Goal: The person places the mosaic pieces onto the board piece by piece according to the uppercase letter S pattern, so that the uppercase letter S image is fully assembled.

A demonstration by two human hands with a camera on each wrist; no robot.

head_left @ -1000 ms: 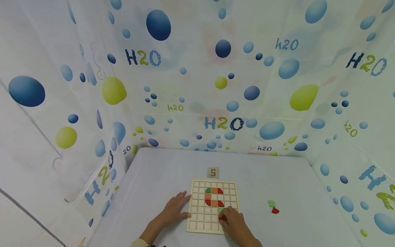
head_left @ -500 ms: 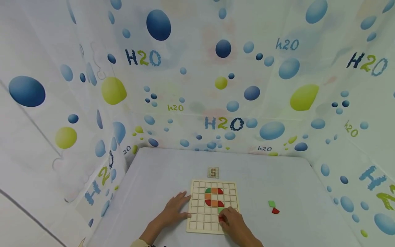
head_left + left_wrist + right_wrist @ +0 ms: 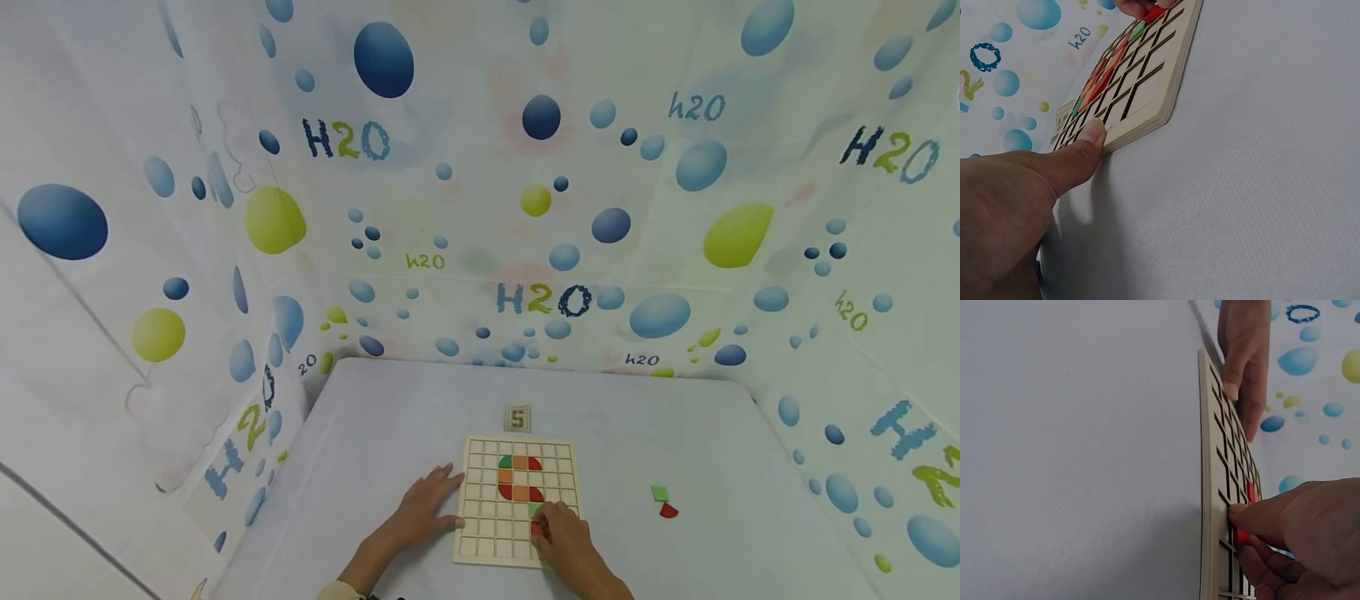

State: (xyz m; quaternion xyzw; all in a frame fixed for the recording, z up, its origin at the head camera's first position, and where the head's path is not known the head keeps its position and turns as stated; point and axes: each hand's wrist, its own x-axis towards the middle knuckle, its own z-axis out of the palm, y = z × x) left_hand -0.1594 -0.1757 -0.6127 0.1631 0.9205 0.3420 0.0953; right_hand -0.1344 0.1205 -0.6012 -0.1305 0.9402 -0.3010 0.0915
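A wooden grid board point(image 3: 477, 547) lies on the table, with orange, red and green tiles set in a curved shape. My left hand point(image 3: 423, 510) is spread at the board's left side, its thumb on the edge in the left wrist view. Over the lower right cells, my right hand point(image 3: 570, 546) pinches a red tile point(image 3: 1241, 537) between thumb and fingers, low against the grid. That tile's outline is partly covered by the fingers. Just above it sits a light green tile point(image 3: 536, 507), also partly hidden by the hand.
Behind the board lies a small pattern card point(image 3: 517, 418) showing an S-like or 5-like figure on a grid. To the right, a loose green square tile point(image 3: 660, 493) touches or nearly touches a red quarter-round tile point(image 3: 669, 510). A printed curtain point(image 3: 480, 208) surrounds the table.
Slightly more of the red tile shows beside my right fingers. Both hands and the board stay almost where they were.
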